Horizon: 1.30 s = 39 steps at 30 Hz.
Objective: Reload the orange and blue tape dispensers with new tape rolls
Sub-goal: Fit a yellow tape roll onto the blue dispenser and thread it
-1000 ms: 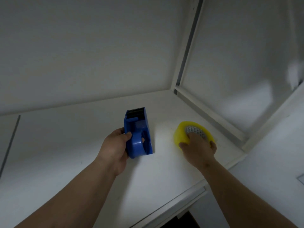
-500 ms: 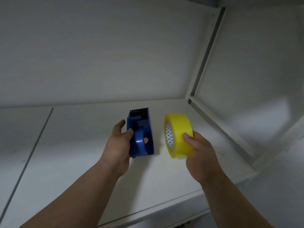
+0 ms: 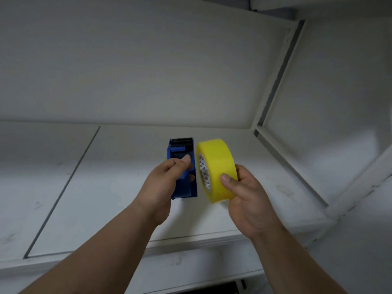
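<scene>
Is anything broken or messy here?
Nothing looks broken or spilled. The left hand holds the blue dispenser, the right hand holds the yellow tape roll. The white shelf only has faint scuffs.

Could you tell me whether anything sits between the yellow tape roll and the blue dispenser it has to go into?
Nothing visible does: the yellow tape roll sits right beside the blue tape dispenser, with no object between them.

A second ago your right hand lay flat over the yellow tape roll on the white shelf; since then you have lifted the roll, stood it on edge and brought it in until it sits just beside the blue tape dispenser. Your left hand has shifted its grip, thumb now reaching over the dispenser's top.
</scene>
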Motion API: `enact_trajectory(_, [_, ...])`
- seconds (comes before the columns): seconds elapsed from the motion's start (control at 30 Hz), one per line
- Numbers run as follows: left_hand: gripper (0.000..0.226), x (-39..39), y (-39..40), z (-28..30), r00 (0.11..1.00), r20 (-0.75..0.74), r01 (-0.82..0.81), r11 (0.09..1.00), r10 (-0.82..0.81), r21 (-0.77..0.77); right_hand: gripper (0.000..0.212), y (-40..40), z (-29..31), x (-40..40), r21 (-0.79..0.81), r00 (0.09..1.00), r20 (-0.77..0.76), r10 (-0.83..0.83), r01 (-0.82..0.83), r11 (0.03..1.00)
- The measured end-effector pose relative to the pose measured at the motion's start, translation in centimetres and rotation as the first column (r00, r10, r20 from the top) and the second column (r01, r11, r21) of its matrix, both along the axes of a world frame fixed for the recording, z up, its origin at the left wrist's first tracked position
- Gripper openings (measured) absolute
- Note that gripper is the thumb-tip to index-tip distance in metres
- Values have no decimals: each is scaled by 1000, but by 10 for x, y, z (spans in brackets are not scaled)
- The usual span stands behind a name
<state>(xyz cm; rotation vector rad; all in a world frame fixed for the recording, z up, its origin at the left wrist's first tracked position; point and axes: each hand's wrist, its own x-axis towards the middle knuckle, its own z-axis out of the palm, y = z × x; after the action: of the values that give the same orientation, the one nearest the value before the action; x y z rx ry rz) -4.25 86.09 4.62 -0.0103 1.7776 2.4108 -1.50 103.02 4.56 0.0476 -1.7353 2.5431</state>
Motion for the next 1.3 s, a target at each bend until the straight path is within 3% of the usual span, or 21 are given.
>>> enact_trajectory(0.2, [42,6,-16,6,999,-7,39,999,-39,11,41,-25,11,-1,10,999,39,3,-4,1000])
enact_trajectory(0.33, [32,-5,-42,7,999,-21,31,999,-31,17,32,-50,21,-12,32,994,101,41,-44,999])
enact_trajectory(0.63, [27,-32,-133,1,996,43,-75,997,75,-8,44,-121,15,-28,-53,975,128,182,-177,983])
enact_trajectory(0.7, [35,-34,-150,-1,996,65,-52,998,54,-25,46,-139,6,-29,20,982,84,168,-170,985])
enact_trajectory(0.87, [87,-32,-181,1,995,36,99,995,-98,-31,49,-183,-6,-30,335,976,31,216,-213,918])
enact_trajectory(0.9, [84,-34,-188,0,993,24,113,993,-113,-17,47,-191,-7,-30,385,976,26,217,-210,899])
enact_trajectory(1.0, [36,-34,-207,-5,982,-64,179,984,-178,21,47,-209,-8,-26,502,976,23,218,-200,842])
enact_trajectory(1.07, [24,-31,-218,-8,975,-110,195,981,-191,25,49,-218,-4,-25,535,967,29,252,-228,813])
enact_trajectory(1.17, [37,-24,-226,-9,973,-160,165,986,-166,-25,55,-224,4,-28,410,945,59,323,-318,855])
enact_trajectory(1.3, [46,-10,-223,-8,980,-179,71,994,-85,-79,41,-227,17,-33,172,943,92,319,-331,928])
